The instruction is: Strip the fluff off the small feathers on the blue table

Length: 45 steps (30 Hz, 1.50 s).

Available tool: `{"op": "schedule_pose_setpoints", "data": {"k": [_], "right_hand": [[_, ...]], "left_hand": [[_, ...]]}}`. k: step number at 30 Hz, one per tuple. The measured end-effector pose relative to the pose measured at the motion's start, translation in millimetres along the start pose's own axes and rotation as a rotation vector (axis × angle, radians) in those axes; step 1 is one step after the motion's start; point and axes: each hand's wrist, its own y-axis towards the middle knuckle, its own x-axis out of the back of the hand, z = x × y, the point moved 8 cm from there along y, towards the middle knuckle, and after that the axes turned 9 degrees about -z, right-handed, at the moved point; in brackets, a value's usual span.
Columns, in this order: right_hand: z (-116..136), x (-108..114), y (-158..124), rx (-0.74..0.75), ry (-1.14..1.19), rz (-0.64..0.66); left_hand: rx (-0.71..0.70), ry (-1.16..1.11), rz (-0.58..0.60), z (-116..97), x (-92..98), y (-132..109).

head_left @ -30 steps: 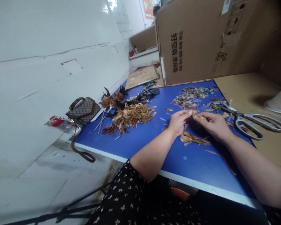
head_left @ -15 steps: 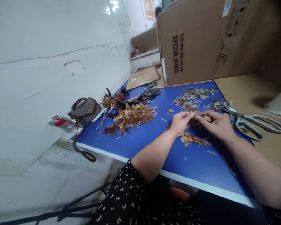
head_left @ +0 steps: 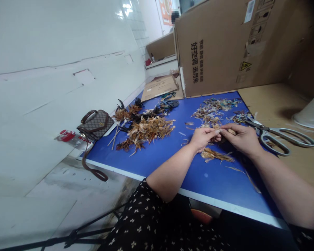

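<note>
My left hand (head_left: 203,138) and my right hand (head_left: 242,138) meet above the right part of the blue table (head_left: 167,170), fingertips pinched together. Light brown feathers (head_left: 231,132) show between the fingers of my right hand. What the left fingertips grip is mostly hidden, though it seems to be part of the same feathers. Just below the hands lies a small bunch of brown feathers (head_left: 216,155). Scissors (head_left: 277,135) with grey handles rest right of my right hand, blades toward it. Behind the hands spreads a pile of feather scraps (head_left: 211,108).
A larger heap of brown and black feathers (head_left: 149,129) lies left of my hands. At the table's left edge are a patterned handbag (head_left: 98,123) and a clear bottle (head_left: 73,137) with red cap. A tall cardboard box (head_left: 219,52) stands behind; a whitish container (head_left: 312,111) is far right.
The fingertips of both hands have drawn closer together, and the left fingers have curled in more. The view has shifted slightly; the feather piles and scissors stay in place.
</note>
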Motion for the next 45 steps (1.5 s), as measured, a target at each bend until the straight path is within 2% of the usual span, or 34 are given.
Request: {"op": "schedule_pose_setpoints", "data": {"k": [8,15,20,27,33,37,43,45], "right_hand": [[-1.4,-6.7,-3.6,0.205,0.002,0.037],[-0.4,-11.4,-3.3,0.256,-0.009,0.086],[3.2,-6.9,-0.6,0.251,-0.003,0.104],[10.7,-1.4,-0.6,0.129,0.037,0.098],[0.4,0.8,-2.3,-0.156,0.205,0.129],[-12.3,-5.2,-0.6,-0.279,0.32,0.14],[-11.7,-14.2,-2.2,-0.25,0.391,0.166],[-8.9,-14.4,-3.2,-0.224,0.404,0.164]], "left_hand": [[0.005,0.057,-0.002,0.6,4.5,1.4],[-0.029,0.092,-0.003,-1.5,6.3,3.6],[-0.021,0.112,0.033,-0.4,5.8,3.2],[-0.068,0.216,0.082,-3.2,4.2,1.8],[-0.265,0.19,-0.136,-19.1,15.6,1.6],[-0.399,0.173,-0.166,-26.7,11.5,-4.3],[-0.614,0.303,-0.104,-36.5,-1.2,-13.8],[-0.638,0.303,-0.106,-37.2,-1.0,-13.9]]}}
